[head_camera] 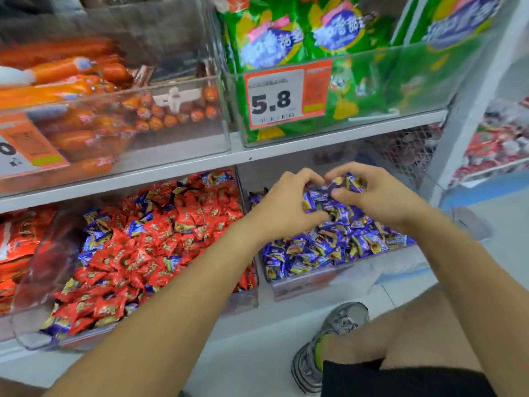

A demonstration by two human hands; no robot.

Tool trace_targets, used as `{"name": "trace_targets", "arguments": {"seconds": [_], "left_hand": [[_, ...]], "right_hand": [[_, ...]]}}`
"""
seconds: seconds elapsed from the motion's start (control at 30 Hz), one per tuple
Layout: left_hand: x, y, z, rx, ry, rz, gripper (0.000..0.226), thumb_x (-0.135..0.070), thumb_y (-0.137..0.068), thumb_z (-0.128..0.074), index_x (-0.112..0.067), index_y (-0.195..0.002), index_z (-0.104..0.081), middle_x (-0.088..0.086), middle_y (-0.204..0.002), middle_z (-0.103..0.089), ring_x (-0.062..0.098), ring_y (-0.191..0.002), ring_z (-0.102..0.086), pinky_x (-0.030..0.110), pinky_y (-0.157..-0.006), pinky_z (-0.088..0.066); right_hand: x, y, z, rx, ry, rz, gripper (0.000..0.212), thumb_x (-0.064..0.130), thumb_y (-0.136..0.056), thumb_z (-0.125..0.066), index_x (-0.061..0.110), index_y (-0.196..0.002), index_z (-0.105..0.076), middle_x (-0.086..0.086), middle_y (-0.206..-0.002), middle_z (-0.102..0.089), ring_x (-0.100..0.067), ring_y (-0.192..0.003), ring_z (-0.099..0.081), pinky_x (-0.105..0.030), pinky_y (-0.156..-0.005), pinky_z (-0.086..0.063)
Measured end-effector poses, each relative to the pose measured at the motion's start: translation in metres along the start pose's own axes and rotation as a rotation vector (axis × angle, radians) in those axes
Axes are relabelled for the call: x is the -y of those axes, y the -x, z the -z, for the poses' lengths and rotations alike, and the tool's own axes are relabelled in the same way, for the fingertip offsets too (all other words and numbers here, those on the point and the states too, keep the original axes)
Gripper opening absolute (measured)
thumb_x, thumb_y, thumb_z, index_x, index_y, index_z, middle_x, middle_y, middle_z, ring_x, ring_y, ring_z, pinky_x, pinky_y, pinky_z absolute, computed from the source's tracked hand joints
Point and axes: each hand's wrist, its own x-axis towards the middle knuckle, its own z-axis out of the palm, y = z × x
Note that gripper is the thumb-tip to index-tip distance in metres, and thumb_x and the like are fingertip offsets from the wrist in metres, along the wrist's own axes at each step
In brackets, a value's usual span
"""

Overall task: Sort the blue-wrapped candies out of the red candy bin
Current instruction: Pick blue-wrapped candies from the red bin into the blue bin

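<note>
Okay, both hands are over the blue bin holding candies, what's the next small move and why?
Probably open both hands and drop the blue candies into the blue candy bin: the left hand and right hand hold them right above it, and blue ones still dot the red candy bin.

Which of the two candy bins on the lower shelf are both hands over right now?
The blue candy bin right of the red candy bin; the left hand and right hand cup blue-wrapped candies above it.

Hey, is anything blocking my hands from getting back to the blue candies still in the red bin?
Nothing visible does. Both the left hand and right hand grip blue wrappers over the blue-candy bin; the clear red-candy bin beside it is open-topped, blue-wrapped candies exposed.
</note>
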Motion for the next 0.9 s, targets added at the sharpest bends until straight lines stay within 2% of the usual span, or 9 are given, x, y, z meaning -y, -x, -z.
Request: {"name": "trace_targets", "arguments": {"seconds": [0.07,0.13,0.2,0.3,0.43,0.5,0.63,0.77,0.9], "left_hand": [[0.002,0.0,0.002,0.067,-0.112,-0.04,0.06,-0.045,-0.08,-0.071,-0.032,-0.133,-0.046,0.002,-0.123,-0.048,0.019,-0.116,-0.047,0.035,-0.099,-0.04],[0.008,0.012,0.01,-0.043,-0.166,-0.062,0.047,-0.041,-0.086,-0.065,-0.028,-0.13,-0.052,0.001,-0.126,-0.052,0.019,-0.12,-0.046,0.035,-0.102,-0.037],[0.017,0.036,0.022,-0.205,-0.146,-0.109,0.025,-0.026,-0.092,-0.06,-0.024,-0.117,-0.062,-0.004,-0.116,-0.058,0.013,-0.112,-0.049,0.026,-0.097,-0.036],[0.039,0.086,0.044,-0.342,-0.129,-0.081,0.019,-0.008,-0.091,-0.059,-0.023,-0.099,-0.068,-0.009,-0.096,-0.062,0.004,-0.09,-0.055,0.014,-0.083,-0.04],[0.072,0.146,0.067,0.004,-0.195,0.168,0.01,-0.026,-0.091,-0.064,-0.032,-0.098,-0.068,-0.013,-0.08,-0.065,0.006,-0.076,-0.059,0.017,-0.068,-0.047],[0.087,0.163,0.072,0.053,-0.312,0.19,0.014,-0.037,-0.09,-0.065,-0.03,-0.101,-0.07,-0.016,-0.081,-0.062,0.002,-0.073,-0.057,0.019,-0.07,-0.046],[0.128,0.175,0.077,0.107,-0.362,0.251,0.027,-0.045,-0.086,-0.068,-0.032,-0.11,-0.067,-0.015,-0.096,-0.056,0.0,-0.084,-0.049,0.013,-0.072,-0.036],[0.159,0.183,0.08,0.168,-0.308,0.185,0.039,-0.044,-0.08,-0.076,-0.033,-0.116,-0.064,-0.012,-0.102,-0.049,0.009,-0.098,-0.042,0.026,-0.088,-0.036],[0.174,0.185,0.094,0.145,-0.376,0.127,0.035,-0.035,-0.083,-0.075,-0.025,-0.116,-0.067,-0.004,-0.108,-0.057,0.015,-0.101,-0.046,0.027,-0.091,-0.035]], "right_hand": [[-0.005,-0.004,0.013,0.055,0.02,-0.011,0.028,0.012,-0.085,-0.075,0.027,-0.109,-0.07,-0.008,-0.095,-0.073,-0.015,-0.076,-0.062,-0.037,-0.074,-0.055],[-0.006,-0.005,0.023,0.097,0.011,0.002,0.033,0.015,-0.084,-0.076,0.027,-0.114,-0.069,-0.003,-0.103,-0.074,-0.012,-0.081,-0.067,-0.033,-0.075,-0.059],[-0.006,-0.005,0.03,0.112,0.033,0.032,0.032,0.017,-0.086,-0.074,0.027,-0.117,-0.069,0.009,-0.117,-0.07,0.002,-0.098,-0.066,-0.027,-0.089,-0.055],[-0.006,-0.005,0.027,0.042,0.079,0.081,0.025,0.014,-0.09,-0.07,0.026,-0.111,-0.072,0.012,-0.125,-0.067,-0.002,-0.12,-0.058,-0.04,-0.111,-0.042],[0.019,0.003,-0.007,0.028,0.188,0.161,0.018,0.018,-0.092,-0.066,0.034,-0.1,-0.07,0.016,-0.108,-0.071,-0.007,-0.1,-0.067,-0.042,-0.097,-0.052],[0.042,0.011,-0.038,0.11,0.238,0.231,0.018,0.022,-0.093,-0.065,0.038,-0.1,-0.068,0.019,-0.105,-0.07,-0.001,-0.089,-0.067,-0.03,-0.085,-0.054],[0.088,0.026,-0.113,0.346,0.356,0.503,0.018,0.023,-0.093,-0.066,0.026,-0.11,-0.069,0.015,-0.099,-0.065,0.003,-0.091,-0.059,-0.01,-0.083,-0.042],[0.103,0.02,-0.176,0.626,0.549,0.63,0.023,0.026,-0.092,-0.065,0.024,-0.115,-0.068,0.007,-0.108,-0.067,-0.009,-0.1,-0.057,-0.023,-0.091,-0.041],[0.1,0.002,-0.215,0.685,0.612,0.6,0.028,0.027,-0.088,-0.069,0.023,-0.116,-0.067,0.005,-0.113,-0.067,-0.014,-0.105,-0.058,-0.031,-0.095,-0.044]]}}
